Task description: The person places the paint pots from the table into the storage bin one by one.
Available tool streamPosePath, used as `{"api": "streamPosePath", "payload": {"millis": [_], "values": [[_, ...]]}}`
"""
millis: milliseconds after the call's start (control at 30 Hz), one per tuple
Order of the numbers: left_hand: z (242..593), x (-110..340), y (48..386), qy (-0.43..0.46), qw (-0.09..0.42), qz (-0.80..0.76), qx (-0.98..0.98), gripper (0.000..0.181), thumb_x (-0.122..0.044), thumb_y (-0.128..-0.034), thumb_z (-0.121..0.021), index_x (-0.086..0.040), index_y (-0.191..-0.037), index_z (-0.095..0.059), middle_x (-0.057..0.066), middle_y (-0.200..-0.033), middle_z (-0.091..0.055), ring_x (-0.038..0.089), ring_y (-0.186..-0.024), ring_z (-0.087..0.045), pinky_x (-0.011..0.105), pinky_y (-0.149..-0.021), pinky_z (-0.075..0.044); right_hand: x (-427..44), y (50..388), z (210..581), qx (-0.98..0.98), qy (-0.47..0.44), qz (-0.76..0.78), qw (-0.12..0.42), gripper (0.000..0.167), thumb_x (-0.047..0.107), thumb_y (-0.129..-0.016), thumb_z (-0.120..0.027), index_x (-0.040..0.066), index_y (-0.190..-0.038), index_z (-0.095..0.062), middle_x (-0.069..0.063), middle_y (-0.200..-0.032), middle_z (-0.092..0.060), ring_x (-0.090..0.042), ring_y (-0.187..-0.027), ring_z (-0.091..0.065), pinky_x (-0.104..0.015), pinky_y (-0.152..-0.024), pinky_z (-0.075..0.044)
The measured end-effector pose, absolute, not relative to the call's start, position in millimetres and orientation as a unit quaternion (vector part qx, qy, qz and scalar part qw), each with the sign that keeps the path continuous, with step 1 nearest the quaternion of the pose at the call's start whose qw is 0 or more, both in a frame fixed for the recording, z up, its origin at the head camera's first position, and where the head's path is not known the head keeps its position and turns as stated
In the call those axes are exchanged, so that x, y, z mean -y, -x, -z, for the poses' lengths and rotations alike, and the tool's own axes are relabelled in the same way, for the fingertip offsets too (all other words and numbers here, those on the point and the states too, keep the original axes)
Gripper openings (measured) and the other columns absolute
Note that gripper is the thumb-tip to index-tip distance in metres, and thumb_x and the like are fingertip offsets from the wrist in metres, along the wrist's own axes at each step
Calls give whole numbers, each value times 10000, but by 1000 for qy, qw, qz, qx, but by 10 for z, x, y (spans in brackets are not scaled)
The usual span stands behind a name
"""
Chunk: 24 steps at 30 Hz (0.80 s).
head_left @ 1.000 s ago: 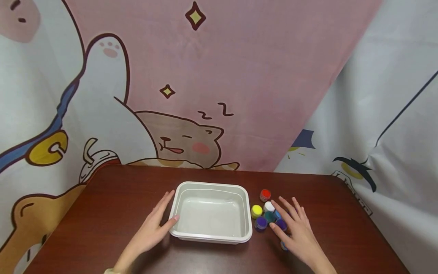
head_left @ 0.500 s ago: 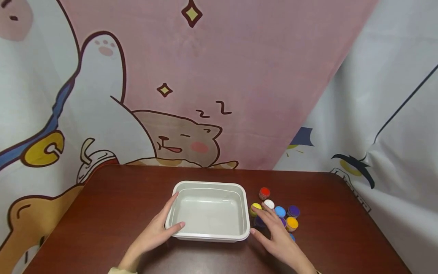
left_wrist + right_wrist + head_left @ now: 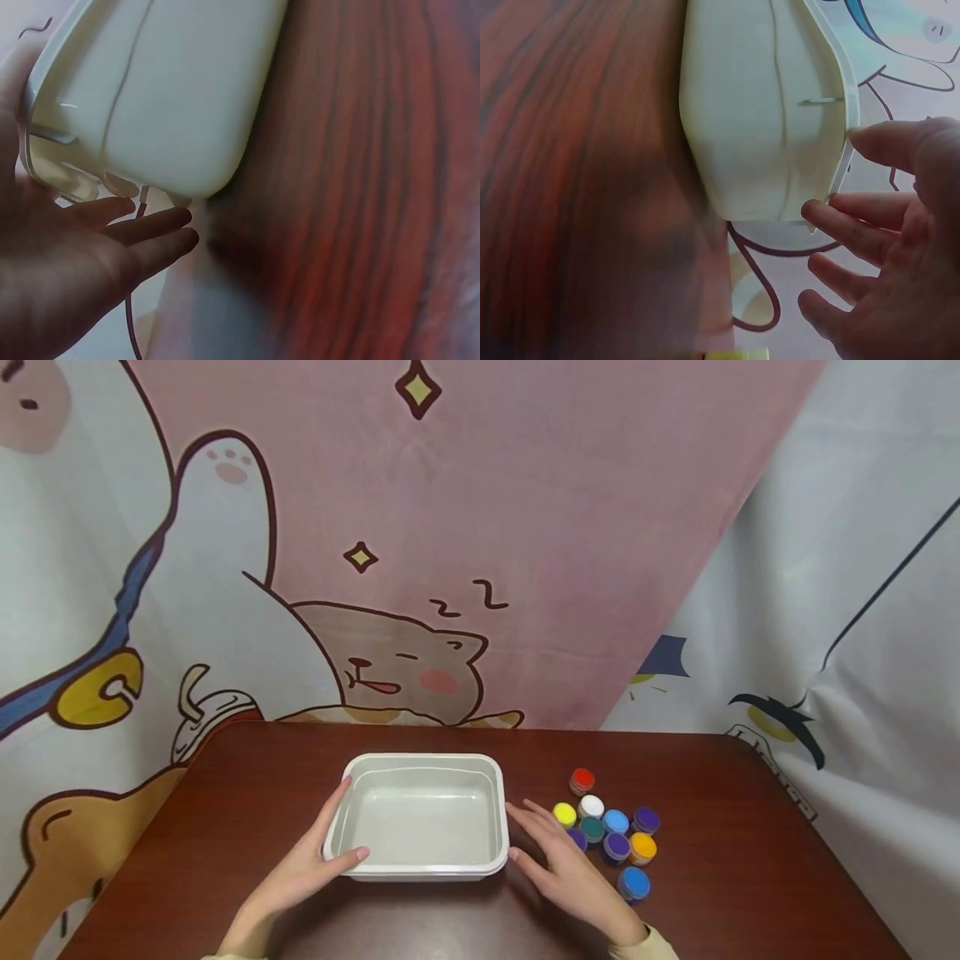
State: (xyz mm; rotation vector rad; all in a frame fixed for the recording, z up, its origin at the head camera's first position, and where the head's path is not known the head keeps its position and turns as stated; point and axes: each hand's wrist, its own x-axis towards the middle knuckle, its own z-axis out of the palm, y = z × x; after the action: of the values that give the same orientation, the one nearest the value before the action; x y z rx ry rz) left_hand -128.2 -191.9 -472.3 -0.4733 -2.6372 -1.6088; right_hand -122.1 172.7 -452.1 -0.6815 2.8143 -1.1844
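Observation:
A white plastic basin (image 3: 420, 818), rectangular with rounded corners, stands on the dark red-brown table (image 3: 285, 760). My left hand (image 3: 300, 864) holds its left side, with the thumb over the rim. In the left wrist view, the fingers (image 3: 161, 236) lie along the outside wall below the rim. On the opposite side my right hand (image 3: 558, 868) touches the rim with thumb and fingertips, its fingers fairly straight. In the right wrist view, the thumb (image 3: 885, 142) meets the rim edge and the lower fingers are apart from the wall.
Right of the basin stand several small round pots with coloured lids, among them a red pot (image 3: 582, 781), a yellow pot (image 3: 565, 814), an orange pot (image 3: 642, 848) and a blue pot (image 3: 633, 884). A cartoon-print cloth (image 3: 570, 527) hangs behind the table.
The basin has shifted left, away from the pots, together with my left hand. My right hand has come left from over the pots to the basin's right rim, uncovering the pots.

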Motion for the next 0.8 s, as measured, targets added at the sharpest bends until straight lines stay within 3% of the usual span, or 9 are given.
{"api": "streamPosePath", "payload": {"millis": [133, 233, 367, 467, 567, 600, 733, 800], "values": [[4746, 1976, 1324, 162, 7, 537, 828, 963, -168, -819, -768, -205, -1556, -149, 154, -1581, -140, 327, -1388, -178, 136, -1014, -204, -1673, 1273, 4521, -896, 228, 380, 3, 551, 345, -963, -591, 127, -1450, -450, -85, -1467, -426, -334, -1386, -296, -631, -1022, -314], [4754, 1999, 1359, 169, 8, 546, 820, 968, -158, -814, -770, -210, -1557, -151, 144, -1585, -130, 259, -1396, -159, 47, -954, -160, -1663, 1298, 4521, -895, 233, 379, -4, 556, 350, -954, -604, 119, -1440, -464, -78, -1459, -435, -333, -1381, -306, -622, -1024, -317], [4762, 2010, 1411, 165, 3, 551, 818, 966, -143, -814, -766, -219, -1557, -155, 134, -1588, -126, 282, -1400, -148, 95, -984, -181, -1703, 1313, 4521, -894, 240, 379, -19, 540, 319, -941, -631, 119, -1422, -488, -72, -1447, -452, -341, -1373, -320, -611, -1032, -317], [4768, 2014, 1435, 157, 0, 556, 816, 966, -125, -810, -764, -220, -1556, -157, 150, -1584, -127, 369, -1390, -147, 337, -1081, -219, -1776, 1319, 4521, -895, 230, 381, -31, 516, 260, -925, -662, 145, -1405, -510, -69, -1428, -474, -349, -1367, -331, -607, -1029, -324], [4772, 2010, 1448, 152, -4, 561, 814, 965, -122, -812, -761, -224, -1555, -154, 166, -1578, -128, 392, -1381, -156, 567, -1045, -217, -1912, 1314, 4527, -901, 207, 379, -52, 501, 200, -898, -697, 159, -1372, -543, -72, -1392, -510, -343, -1350, -362, -601, -1014, -348], [4773, 2006, 1452, 151, -6, 564, 812, 963, -123, -814, -759, -225, -1555, -152, 168, -1577, -128, 390, -1379, -159, 576, -1037, -220, -1971, 1308, 4530, -904, 200, 374, -61, 494, 182, -888, -707, 159, -1358, -555, -72, -1376, -524, -343, -1339, -380, -598, -1007, -358], [4781, 1991, 1466, 145, -12, 575, 805, 948, -124, -824, -751, -233, -1553, -154, 149, -1573, -142, 356, -1377, -168, 380, -1035, -248, -2233, 1281, 4544, -912, 190, 348, -103, 455, 120, -860, -731, 112, -1294, -597, -80, -1309, -572, -337, -1254, -480, -561, -962, -417], [4786, 1983, 1474, 145, -12, 579, 802, 940, -122, -825, -749, -228, -1551, -161, 148, -1570, -151, 350, -1376, -167, 362, -1031, -240, -2359, 1262, 4545, -914, 192, 336, -122, 425, 92, -850, -738, 82, -1256, -616, -81, -1270, -596, -320, -1200, -526, -538, -931, -445]]}}
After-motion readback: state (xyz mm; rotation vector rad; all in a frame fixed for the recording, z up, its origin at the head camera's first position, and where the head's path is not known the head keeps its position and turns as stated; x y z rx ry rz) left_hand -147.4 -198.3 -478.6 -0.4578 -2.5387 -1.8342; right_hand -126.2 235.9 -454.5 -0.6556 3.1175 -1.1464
